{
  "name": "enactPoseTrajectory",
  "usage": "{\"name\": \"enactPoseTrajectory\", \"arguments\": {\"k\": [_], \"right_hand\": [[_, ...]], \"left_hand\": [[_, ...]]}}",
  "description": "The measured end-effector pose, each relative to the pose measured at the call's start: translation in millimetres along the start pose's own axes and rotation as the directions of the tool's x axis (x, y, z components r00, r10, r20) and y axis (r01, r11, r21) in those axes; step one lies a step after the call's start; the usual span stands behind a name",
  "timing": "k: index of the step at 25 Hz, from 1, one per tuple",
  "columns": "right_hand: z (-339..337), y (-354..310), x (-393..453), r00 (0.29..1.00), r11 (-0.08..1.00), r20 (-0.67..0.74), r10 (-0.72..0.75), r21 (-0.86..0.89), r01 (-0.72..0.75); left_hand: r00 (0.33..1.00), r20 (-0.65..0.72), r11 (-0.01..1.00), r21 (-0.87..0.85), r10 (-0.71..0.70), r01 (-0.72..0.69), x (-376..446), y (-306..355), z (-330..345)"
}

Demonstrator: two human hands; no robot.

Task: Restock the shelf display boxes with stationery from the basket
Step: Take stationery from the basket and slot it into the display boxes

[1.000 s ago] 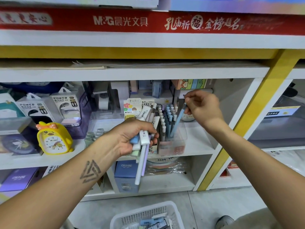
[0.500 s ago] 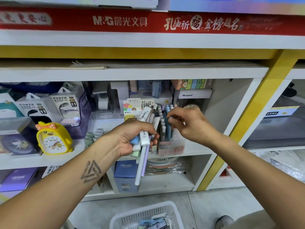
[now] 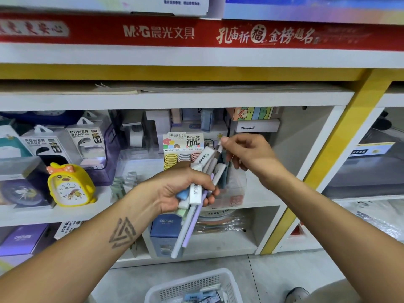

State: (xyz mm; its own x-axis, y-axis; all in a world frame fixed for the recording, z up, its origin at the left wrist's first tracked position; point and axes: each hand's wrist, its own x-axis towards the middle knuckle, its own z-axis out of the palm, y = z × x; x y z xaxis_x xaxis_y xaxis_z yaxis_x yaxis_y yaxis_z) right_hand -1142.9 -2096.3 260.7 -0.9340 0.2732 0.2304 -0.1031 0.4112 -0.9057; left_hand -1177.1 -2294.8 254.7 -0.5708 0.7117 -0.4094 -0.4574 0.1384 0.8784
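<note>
Several pens bunch in the left hand before the clear display box, the right hand pinching one pen's tip; tugging it could spill the loosely gripped rest.

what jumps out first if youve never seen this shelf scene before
Centre frame, the left hand grips a bundle of pens while the right hand pinches the top of one pen from it, in front of a clear display box. To the left a yellow duck clock stands on the shelf, and a red M&G banner runs along the top.
</note>
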Motion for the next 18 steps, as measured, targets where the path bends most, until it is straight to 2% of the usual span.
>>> {"name": "enactPoseTrajectory", "arguments": {"k": [1, 3, 6, 8, 13, 15, 18], "right_hand": [[2, -3, 0, 0.996, 0.993, 0.047, 0.072, 0.09, -0.076], [6, -5, -1, 0.983, 0.98, 0.109, 0.151, 0.113, -0.163], [4, -7, 0, 0.971, 0.955, 0.116, 0.208, 0.19, -0.227], [1, -7, 2, 0.97, 0.936, 0.062, 0.235, 0.254, -0.243], [-13, -1, 15, 0.948, 0.913, -0.185, 0.261, 0.366, -0.18], [-21, 3, 17, 0.947, 0.941, -0.225, 0.231, 0.299, -0.158], [-29, 8, 16, 0.964, 0.997, -0.259, 0.052, -0.035, -0.064]], "left_hand": [[1.0, -0.001, 1.0, 0.016, 0.0, 0.0, 0, 0, 1], [1.0, -0.014, 0.999, 0.046, -0.003, 0.003, 1, -1, 3], [1.0, -0.008, 0.999, 0.05, -0.01, 0.01, 1, -2, 3], [1.0, -0.008, 0.999, 0.046, -0.013, 0.013, 1, -3, 3], [0.998, -0.065, 0.999, 0.043, 0.012, -0.009, 1, -4, 0], [0.996, -0.087, 0.999, 0.032, 0.014, -0.011, 1, -3, -2], [0.993, -0.122, 1.0, 0.013, 0.0, 0.001, 1, -2, -5]]}}
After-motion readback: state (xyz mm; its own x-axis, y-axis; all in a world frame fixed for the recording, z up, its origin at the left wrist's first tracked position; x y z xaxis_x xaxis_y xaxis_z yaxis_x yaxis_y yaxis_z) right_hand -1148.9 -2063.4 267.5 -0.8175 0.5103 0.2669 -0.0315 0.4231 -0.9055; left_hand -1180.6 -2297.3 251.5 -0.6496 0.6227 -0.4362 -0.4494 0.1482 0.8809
